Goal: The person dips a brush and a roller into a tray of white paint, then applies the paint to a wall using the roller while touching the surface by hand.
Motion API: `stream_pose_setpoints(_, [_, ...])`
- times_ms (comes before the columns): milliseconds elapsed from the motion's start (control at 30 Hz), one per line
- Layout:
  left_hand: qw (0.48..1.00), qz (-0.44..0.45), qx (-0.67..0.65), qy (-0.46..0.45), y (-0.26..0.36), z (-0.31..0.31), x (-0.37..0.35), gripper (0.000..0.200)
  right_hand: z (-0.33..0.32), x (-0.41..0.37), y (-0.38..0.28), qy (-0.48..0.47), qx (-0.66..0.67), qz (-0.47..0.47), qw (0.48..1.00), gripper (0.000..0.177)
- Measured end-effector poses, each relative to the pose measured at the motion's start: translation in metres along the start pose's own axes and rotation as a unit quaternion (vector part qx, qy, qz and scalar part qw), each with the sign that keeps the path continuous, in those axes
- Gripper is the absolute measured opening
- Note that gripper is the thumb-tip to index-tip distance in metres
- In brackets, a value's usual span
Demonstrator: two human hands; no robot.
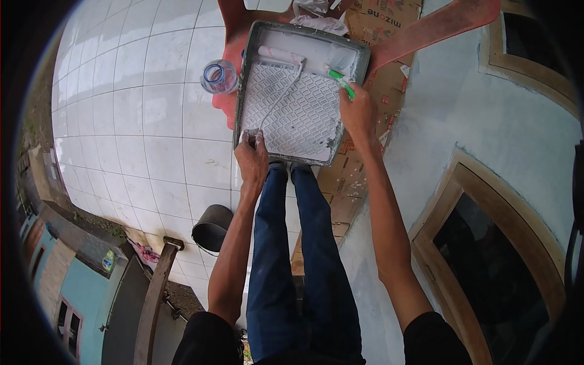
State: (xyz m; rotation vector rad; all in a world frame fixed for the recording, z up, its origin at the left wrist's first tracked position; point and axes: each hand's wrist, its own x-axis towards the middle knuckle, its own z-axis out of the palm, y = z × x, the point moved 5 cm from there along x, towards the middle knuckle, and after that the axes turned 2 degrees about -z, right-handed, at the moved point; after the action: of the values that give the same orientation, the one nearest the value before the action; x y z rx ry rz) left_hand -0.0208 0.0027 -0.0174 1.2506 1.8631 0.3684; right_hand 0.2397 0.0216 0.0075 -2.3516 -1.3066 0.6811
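Observation:
A grey paint tray (365, 58) with a ridged, paint-coated slope lies before me, white paint pooled at its far end. Closed at the near left rim, my left hand (252, 161) grips the handle end of a paint roller (281, 56). Its wire frame slants up over the ridges, and the white roller sleeve rests at the pool's edge. My right hand (359, 115) is wrapped around the green handle of a paintbrush (342, 83) at the right side of the tray. White-coated bristles point into the paint.
Beneath the tray is a red plastic chair (426, 36). A clear jar (219, 77) with a blue rim stands left of it. On the tiled floor (164, 109) sits a dark bucket (212, 227). Cardboard (340, 182) runs along the wall, which has wood-framed windows (447, 188).

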Motion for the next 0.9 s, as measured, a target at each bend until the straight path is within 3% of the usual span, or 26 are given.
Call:
stream_pose_setpoints(167, [1.000,0.005,-0.012,0.019,-0.015,0.000,-0.001,0.025,0.021,0.024,-0.004,0.069,-0.020,-0.105,0.992,0.031])
stream_pose_setpoints(367, [1.000,0.009,-0.012,0.016,-0.016,-0.004,0.001,0.025,0.034,0.014,-0.002,-0.021,-0.038,-0.103,0.994,0.034])
stream_pose_setpoints(567, [1.000,0.003,-0.012,0.002,-0.012,-0.009,0.001,0.023,-0.014,0.009,0.006,0.017,-0.091,-0.065,0.994,0.033])
stream_pose_setpoints(633, [1.000,-0.005,-0.007,-0.006,-0.015,-0.010,0.000,0.023,-0.021,0.018,0.016,0.030,-0.082,-0.061,0.994,0.032])
stream_pose_setpoints(700, [0.999,0.018,-0.048,-0.016,-0.016,-0.009,-0.002,0.024,-0.024,0.028,0.028,0.061,0.041,-0.013,0.997,0.032])
stream_pose_setpoints(800, [0.998,0.008,-0.033,-0.050,-0.019,-0.008,-0.005,0.025,-0.017,0.047,0.033,0.094,0.106,-0.011,0.990,0.033])
stream_pose_setpoints(900, [0.997,0.030,-0.051,-0.058,-0.016,-0.006,-0.011,0.025,-0.008,0.066,0.012,0.031,0.122,0.025,0.992,0.034])
